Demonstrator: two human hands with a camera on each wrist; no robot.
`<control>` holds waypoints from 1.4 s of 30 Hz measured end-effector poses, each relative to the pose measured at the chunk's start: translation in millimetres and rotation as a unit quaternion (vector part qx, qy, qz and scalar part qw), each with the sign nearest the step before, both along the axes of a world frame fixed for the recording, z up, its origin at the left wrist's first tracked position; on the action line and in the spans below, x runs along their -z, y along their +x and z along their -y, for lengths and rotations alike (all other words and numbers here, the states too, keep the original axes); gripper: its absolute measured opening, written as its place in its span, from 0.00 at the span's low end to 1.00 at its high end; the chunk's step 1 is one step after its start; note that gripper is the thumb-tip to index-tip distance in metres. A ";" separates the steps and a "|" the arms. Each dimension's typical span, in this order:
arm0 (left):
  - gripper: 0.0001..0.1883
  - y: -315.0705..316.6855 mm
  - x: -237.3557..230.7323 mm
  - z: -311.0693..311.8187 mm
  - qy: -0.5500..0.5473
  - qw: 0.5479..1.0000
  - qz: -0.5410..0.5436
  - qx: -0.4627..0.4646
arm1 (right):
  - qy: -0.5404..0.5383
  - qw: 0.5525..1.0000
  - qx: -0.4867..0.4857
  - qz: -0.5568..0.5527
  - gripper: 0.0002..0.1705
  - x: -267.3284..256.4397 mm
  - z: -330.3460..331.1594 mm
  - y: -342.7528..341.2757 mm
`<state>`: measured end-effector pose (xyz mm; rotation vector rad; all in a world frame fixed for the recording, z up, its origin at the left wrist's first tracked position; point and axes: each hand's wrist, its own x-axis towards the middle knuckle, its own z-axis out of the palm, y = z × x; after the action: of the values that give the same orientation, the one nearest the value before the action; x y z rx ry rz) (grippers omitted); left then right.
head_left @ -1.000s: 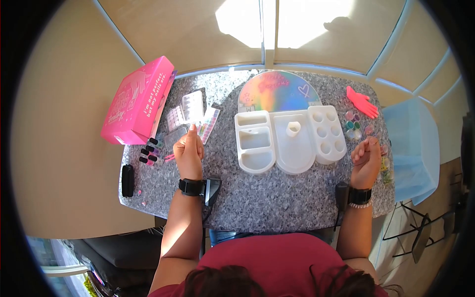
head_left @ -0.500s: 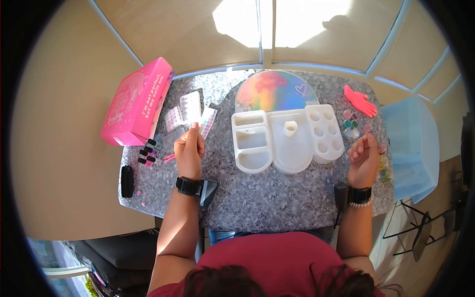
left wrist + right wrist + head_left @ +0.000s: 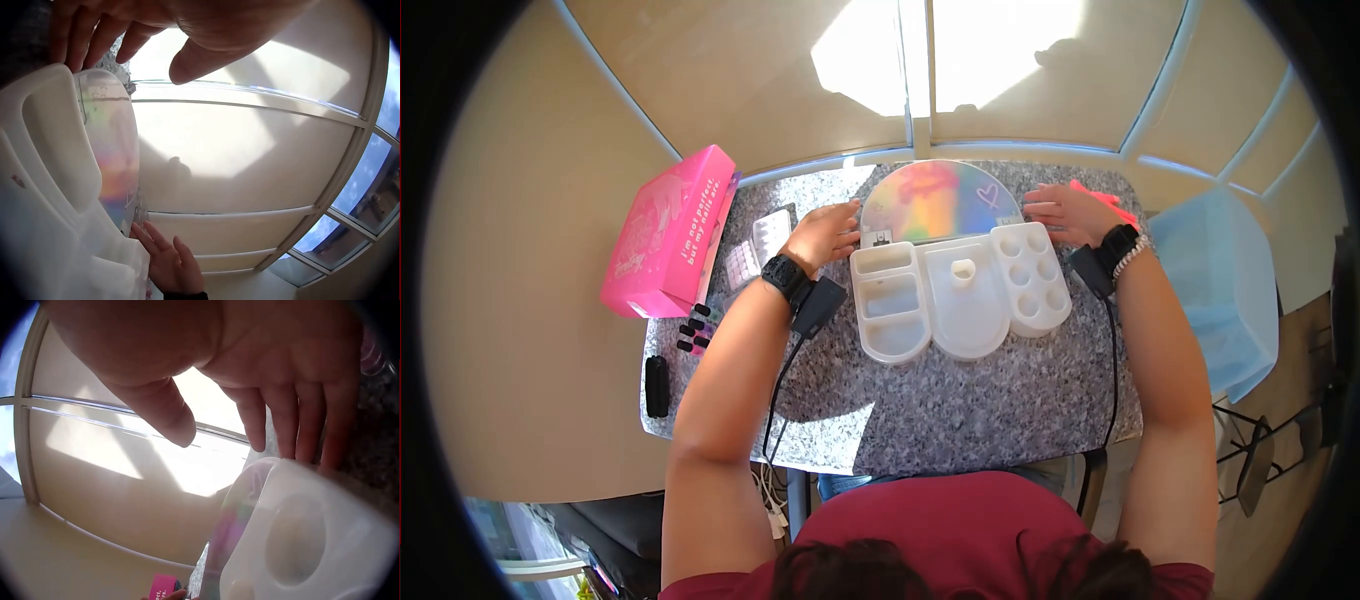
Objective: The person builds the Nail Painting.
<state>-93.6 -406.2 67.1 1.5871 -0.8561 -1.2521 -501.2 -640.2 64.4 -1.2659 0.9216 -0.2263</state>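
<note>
A white compartment tray (image 3: 970,325) lies on the granite tabletop, with three wells on its left and several round wells on its right. Behind it, a rainbow-sheened rounded lid (image 3: 945,195) with a heart design extends toward the back. My left hand (image 3: 825,235) reaches to the lid's left side, fingers extended close to the tray's back corner. On the opposite side, my right hand (image 3: 1072,212) has its fingers stretched toward the lid's right edge. In the right wrist view, its fingertips (image 3: 303,450) come right at the tray's corner. A small white ring-shaped piece (image 3: 963,270) sits in the middle section.
A pink box (image 3: 670,230) stands at the left, near nail polish bottles (image 3: 698,330) and a black case (image 3: 657,387). An opened white case (image 3: 772,235) lies beside my left hand. Behind my right hand is a pink glove-like hand (image 3: 1115,200); a pale blue covered object (image 3: 1220,285) is beyond.
Both hands have moved forward and inward, from beside the tray to either side of the lid. Their curled fingers have straightened. The tray has stayed in place on the table.
</note>
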 end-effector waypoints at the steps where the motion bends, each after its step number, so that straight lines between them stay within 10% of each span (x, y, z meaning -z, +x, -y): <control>1: 0.45 1.1 -0.3 5.6 0.000 1.000 0.000 0.000 | 0.000 1.000 0.000 0.000 0.41 0.8 3.7 3.3; 13: 0.30 13.0 1.1 21.1 -0.081 0.995 -0.028 0.042 | 0.010 0.998 0.068 -0.001 0.28 18.8 22.0 16.7; 22: 0.09 -6.4 -41.6 -14.9 -0.190 0.950 0.248 0.031 | -0.174 0.978 0.060 0.094 0.15 -13.1 -16.5 16.8; 27: 0.10 -10.8 -35.6 -27.0 -0.176 0.933 0.313 0.015 | -0.459 0.887 -0.005 0.048 0.09 -21.1 -43.3 15.0; 42: 0.13 -17.0 1.8 -36.1 -0.196 0.916 0.348 0.050 | -0.490 0.870 -0.048 -0.034 0.06 -2.4 -62.2 4.0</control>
<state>-110.7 -370.1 65.3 1.6696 -1.5391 -0.4961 -497.3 -578.0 66.8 -2.2632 0.8068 -0.6247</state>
